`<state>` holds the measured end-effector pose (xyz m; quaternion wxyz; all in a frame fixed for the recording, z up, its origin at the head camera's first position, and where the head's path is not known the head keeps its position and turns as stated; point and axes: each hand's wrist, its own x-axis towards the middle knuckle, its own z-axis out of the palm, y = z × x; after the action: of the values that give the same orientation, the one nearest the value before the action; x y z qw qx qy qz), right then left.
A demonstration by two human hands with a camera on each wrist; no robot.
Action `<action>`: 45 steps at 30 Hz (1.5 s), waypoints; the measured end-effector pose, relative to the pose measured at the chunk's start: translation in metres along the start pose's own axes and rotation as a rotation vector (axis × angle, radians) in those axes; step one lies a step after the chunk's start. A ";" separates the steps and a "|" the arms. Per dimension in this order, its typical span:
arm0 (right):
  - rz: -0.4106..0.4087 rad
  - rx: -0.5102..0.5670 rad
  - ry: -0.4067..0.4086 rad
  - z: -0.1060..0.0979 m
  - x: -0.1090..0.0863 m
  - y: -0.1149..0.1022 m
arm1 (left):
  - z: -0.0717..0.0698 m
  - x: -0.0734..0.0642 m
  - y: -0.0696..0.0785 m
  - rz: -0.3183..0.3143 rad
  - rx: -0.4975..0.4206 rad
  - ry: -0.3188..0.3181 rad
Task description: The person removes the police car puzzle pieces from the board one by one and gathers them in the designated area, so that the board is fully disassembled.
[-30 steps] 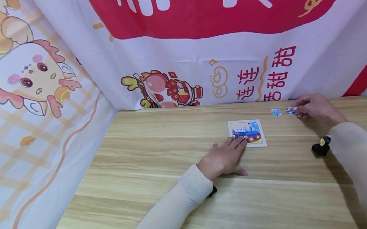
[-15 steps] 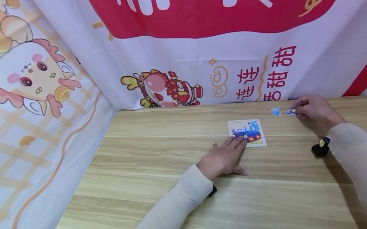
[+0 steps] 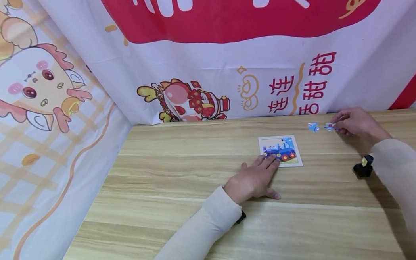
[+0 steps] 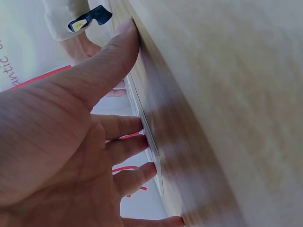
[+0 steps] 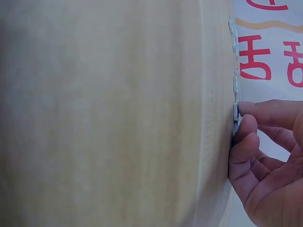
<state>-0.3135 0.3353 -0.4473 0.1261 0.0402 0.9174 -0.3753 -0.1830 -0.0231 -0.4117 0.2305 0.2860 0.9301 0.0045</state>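
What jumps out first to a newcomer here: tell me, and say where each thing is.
Probably the big red patch printed on the cloth behind the table, then the large cartoon face at the left of the head view. On the table, the blue-vehicle picture stands out, the person's left grip on its near edge, while the right grip pinches a small piece near the far edge.

The right hand (image 3: 358,123) has slightly turned the puzzle piece (image 3: 328,127) at its fingertips since a second ago; the piece's printed colours now show in a different arrangement; the fingers have shifted a little with it; the turn's exact extent is too small to tell.
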 end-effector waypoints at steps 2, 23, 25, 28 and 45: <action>0.000 0.003 0.000 0.000 0.000 0.000 | 0.000 0.000 0.000 -0.001 -0.002 -0.001; -0.008 0.005 0.001 -0.003 -0.002 0.002 | 0.000 0.000 0.001 -0.010 0.018 0.010; -0.007 0.005 0.000 -0.003 -0.002 0.002 | 0.000 0.000 0.001 -0.011 0.019 0.009; -0.005 0.007 -0.002 -0.003 -0.002 0.002 | 0.000 0.000 0.001 -0.011 0.023 0.010; -0.079 -0.054 0.054 0.002 -0.017 -0.018 | 0.000 -0.001 0.001 -0.005 0.024 0.013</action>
<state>-0.2996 0.3213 -0.4320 0.0875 0.0108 0.9311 -0.3539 -0.1816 -0.0231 -0.4110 0.2209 0.2864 0.9323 -0.0053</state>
